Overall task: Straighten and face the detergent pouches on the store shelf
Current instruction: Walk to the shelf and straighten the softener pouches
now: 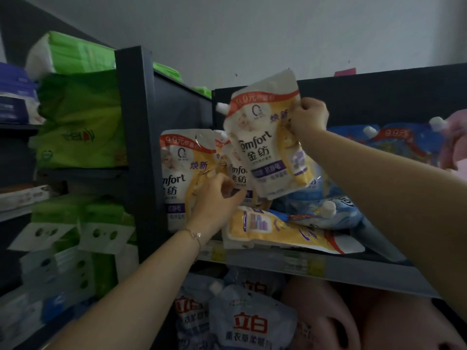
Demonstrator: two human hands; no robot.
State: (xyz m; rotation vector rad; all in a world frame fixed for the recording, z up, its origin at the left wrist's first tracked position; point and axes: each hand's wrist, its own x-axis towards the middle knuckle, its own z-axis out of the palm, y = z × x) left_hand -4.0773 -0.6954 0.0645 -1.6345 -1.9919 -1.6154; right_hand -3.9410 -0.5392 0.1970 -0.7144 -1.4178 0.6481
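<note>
At the left end of the shelf [328, 270], a standing Comfort pouch [182, 178] faces out. The left hand [214, 200] rests at its right edge with fingers curled; I cannot tell if they pinch it. The right hand [307, 117] pinches the upper right edge of a lifted Comfort pouch [267, 147], tilted above a fallen yellow pouch [278, 233] and blue pouches [326, 198]. Soft, liquid-filled and glossy, it will likely sag and slip, so the stiffer top seam seems the best hold.
</note>
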